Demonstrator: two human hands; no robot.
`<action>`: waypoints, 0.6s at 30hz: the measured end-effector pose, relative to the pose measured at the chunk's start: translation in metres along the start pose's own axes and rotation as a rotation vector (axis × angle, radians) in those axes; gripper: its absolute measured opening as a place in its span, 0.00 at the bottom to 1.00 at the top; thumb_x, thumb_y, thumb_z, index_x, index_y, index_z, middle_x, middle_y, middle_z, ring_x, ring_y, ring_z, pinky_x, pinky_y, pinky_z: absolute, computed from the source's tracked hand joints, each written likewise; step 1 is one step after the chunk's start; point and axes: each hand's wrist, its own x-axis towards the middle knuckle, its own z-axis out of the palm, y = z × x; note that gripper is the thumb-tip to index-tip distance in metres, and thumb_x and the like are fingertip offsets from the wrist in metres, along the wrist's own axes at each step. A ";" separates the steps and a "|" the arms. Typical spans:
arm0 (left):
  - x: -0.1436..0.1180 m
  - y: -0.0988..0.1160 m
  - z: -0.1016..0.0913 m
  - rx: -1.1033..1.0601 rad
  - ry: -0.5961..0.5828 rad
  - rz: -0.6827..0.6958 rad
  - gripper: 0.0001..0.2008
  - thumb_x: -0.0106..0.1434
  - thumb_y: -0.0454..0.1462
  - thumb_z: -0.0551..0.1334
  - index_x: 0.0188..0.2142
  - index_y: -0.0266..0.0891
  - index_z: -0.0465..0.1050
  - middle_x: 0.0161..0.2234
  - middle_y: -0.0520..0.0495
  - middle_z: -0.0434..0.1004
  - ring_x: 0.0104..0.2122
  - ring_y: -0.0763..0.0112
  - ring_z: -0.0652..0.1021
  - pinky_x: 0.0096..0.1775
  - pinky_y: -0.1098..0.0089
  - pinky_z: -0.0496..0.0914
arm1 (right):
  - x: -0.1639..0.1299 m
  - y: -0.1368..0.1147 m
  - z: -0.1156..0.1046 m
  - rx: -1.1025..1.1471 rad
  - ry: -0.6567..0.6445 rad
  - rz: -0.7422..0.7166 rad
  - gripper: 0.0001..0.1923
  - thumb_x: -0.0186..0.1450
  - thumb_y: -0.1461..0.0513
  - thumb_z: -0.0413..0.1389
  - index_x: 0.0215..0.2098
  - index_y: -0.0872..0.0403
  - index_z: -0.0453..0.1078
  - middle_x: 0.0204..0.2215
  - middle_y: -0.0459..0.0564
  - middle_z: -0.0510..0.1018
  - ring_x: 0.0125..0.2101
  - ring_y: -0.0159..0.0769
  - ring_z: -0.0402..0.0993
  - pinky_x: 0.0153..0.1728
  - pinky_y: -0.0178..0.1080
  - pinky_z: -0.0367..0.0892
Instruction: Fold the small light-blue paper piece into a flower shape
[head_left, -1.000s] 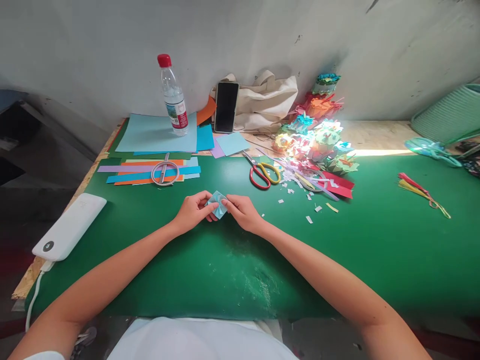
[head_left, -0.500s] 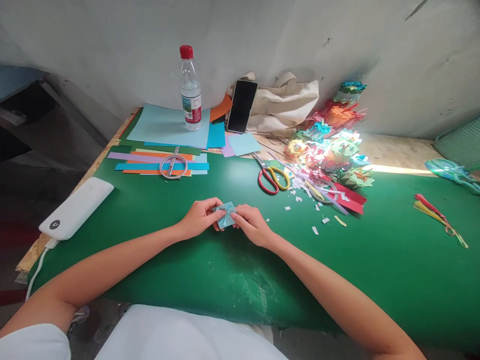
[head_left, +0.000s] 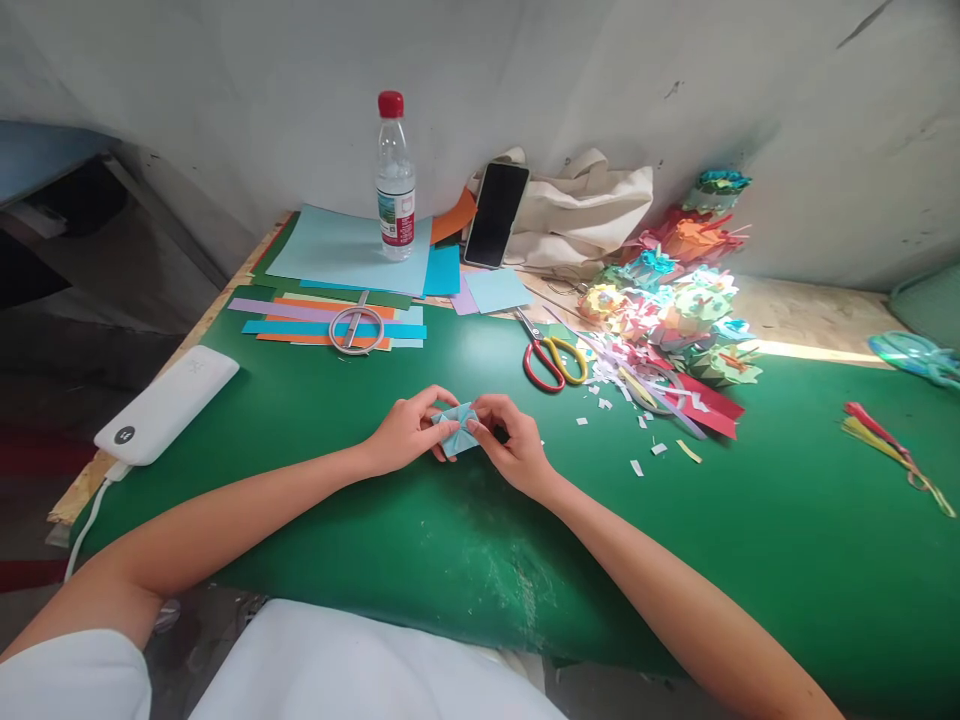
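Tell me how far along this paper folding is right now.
Done: a heap of finished coloured paper pieces lies at the back right, with cut scraps beside the scissors. In hand: the left hand and right hand pinch a small light blue folded paper, creased but only partly shaped. Left: uncut strips and sheets lie by the bottle.

We see a light blue folded paper piece (head_left: 455,432) on a green table mat (head_left: 420,520). The scissors (head_left: 551,355) have one red and one yellow handle. The water bottle (head_left: 395,180) is clear with a red cap. The paper strips (head_left: 300,325) are purple, orange and cyan; the power bank (head_left: 166,404) is white, the phone (head_left: 496,214) black, the cloth bag (head_left: 585,210) cream.
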 end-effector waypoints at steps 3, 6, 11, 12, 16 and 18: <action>-0.001 -0.002 0.000 0.058 0.011 0.060 0.17 0.64 0.41 0.61 0.50 0.42 0.61 0.29 0.54 0.77 0.25 0.70 0.82 0.28 0.72 0.77 | 0.001 -0.002 0.000 -0.030 0.001 -0.007 0.04 0.68 0.59 0.51 0.40 0.51 0.64 0.22 0.40 0.63 0.21 0.25 0.56 0.23 0.31 0.55; -0.001 -0.003 0.000 0.100 -0.008 0.090 0.13 0.65 0.40 0.59 0.48 0.42 0.63 0.31 0.54 0.76 0.26 0.71 0.82 0.30 0.72 0.77 | 0.003 -0.003 -0.001 -0.055 -0.001 -0.003 0.04 0.68 0.61 0.51 0.39 0.52 0.64 0.22 0.40 0.64 0.21 0.24 0.56 0.23 0.31 0.55; 0.000 -0.001 -0.001 0.185 0.005 0.082 0.11 0.64 0.40 0.59 0.45 0.41 0.65 0.34 0.52 0.78 0.25 0.76 0.79 0.31 0.75 0.72 | 0.003 -0.002 0.000 -0.078 -0.038 0.009 0.03 0.67 0.60 0.51 0.37 0.52 0.63 0.22 0.40 0.65 0.20 0.25 0.57 0.23 0.31 0.56; 0.000 -0.001 -0.001 0.213 0.023 0.080 0.11 0.63 0.40 0.60 0.44 0.41 0.66 0.34 0.52 0.78 0.24 0.78 0.76 0.29 0.76 0.69 | 0.003 -0.002 0.000 -0.083 -0.046 0.010 0.04 0.67 0.60 0.51 0.37 0.52 0.63 0.22 0.41 0.65 0.21 0.25 0.58 0.23 0.31 0.57; 0.001 0.000 -0.001 0.255 0.079 0.091 0.09 0.61 0.41 0.62 0.38 0.40 0.67 0.33 0.53 0.75 0.23 0.81 0.68 0.26 0.78 0.62 | 0.001 -0.001 0.000 -0.114 -0.075 0.001 0.04 0.67 0.60 0.52 0.36 0.52 0.63 0.23 0.42 0.67 0.22 0.26 0.59 0.25 0.32 0.57; 0.001 0.001 0.000 0.238 0.083 0.101 0.08 0.61 0.41 0.63 0.36 0.39 0.67 0.32 0.54 0.73 0.26 0.80 0.69 0.29 0.78 0.63 | 0.001 -0.002 0.000 -0.127 -0.087 -0.009 0.04 0.67 0.60 0.52 0.35 0.52 0.63 0.23 0.42 0.67 0.23 0.26 0.58 0.26 0.32 0.57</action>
